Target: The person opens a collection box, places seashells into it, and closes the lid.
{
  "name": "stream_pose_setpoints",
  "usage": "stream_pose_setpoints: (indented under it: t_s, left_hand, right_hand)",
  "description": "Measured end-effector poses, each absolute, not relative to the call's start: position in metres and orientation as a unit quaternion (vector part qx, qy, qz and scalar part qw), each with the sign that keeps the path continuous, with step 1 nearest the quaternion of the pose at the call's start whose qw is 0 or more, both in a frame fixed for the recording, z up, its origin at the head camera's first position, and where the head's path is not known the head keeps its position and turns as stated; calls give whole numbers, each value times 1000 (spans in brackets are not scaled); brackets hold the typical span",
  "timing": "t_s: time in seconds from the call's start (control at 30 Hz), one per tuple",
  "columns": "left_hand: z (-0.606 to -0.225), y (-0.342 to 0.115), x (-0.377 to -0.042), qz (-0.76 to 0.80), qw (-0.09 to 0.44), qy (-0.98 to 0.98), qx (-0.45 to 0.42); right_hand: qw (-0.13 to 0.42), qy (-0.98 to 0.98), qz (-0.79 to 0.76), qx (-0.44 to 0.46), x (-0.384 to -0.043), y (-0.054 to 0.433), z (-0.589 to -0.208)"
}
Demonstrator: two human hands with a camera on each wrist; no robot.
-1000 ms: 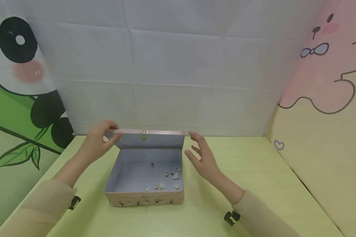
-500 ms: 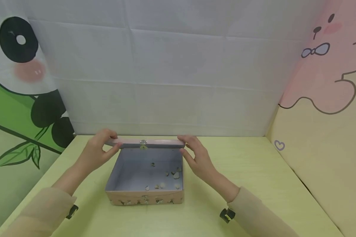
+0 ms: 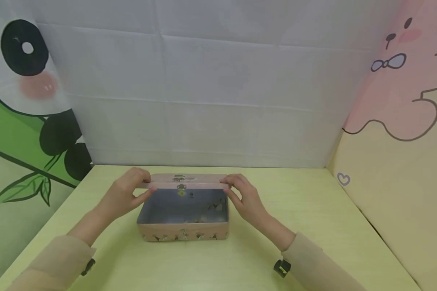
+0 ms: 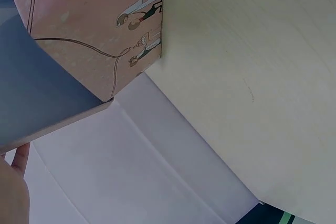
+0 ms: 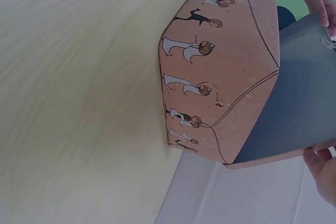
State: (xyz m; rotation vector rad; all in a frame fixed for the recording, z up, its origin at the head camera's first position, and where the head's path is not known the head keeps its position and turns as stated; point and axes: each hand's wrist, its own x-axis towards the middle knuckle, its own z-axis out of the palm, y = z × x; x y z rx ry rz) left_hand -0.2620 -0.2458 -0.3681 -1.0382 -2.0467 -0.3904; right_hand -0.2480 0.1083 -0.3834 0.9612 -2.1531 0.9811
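A pink box point(image 3: 183, 233) printed with small cartoon figures stands on the table, its hinged lid point(image 3: 207, 178) tilted part way over the inside. At the lid's left front corner, my left hand point(image 3: 125, 194) pinches the edge between thumb and fingers. My right hand point(image 3: 250, 202) grips the right corner in the same way, thumb underneath. A metal clasp point(image 3: 181, 187) sits mid-edge on the lid. Several small stones or shells point(image 3: 216, 205) lie in the shaded interior, partly hidden by the lid. The right wrist view shows the lid's plain grey underside point(image 5: 299, 98).
The pale yellow tabletop point(image 3: 287, 210) surrounds the box. A white cloth backdrop point(image 3: 218, 81) hangs behind it. Side panels carry a panda drawing point(image 3: 25, 48) on the left and a pink animal drawing point(image 3: 404, 89) on the right.
The lid has swung forward and down from nearly upright. My right hand has come in from beside the box to take the lid's right corner. The box has shifted slightly back and right.
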Motion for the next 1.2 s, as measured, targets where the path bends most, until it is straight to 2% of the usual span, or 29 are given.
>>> stream_pose_setpoints:
  t_s: [0.33,0.8,1.2]
  left_hand:
    - [-381,-243,-258,-115,408,-790,-444]
    - [-398,-241,-252,-104,390,-778,-481]
    - [-410,-241,-250,-99,382,-773,-497]
  right_hand:
    - [268,-822,326,382,-246,117,-398]
    - [249,-819,293,426,-243,125,-418]
    - [258,-808,275,452,-241,128,-431]
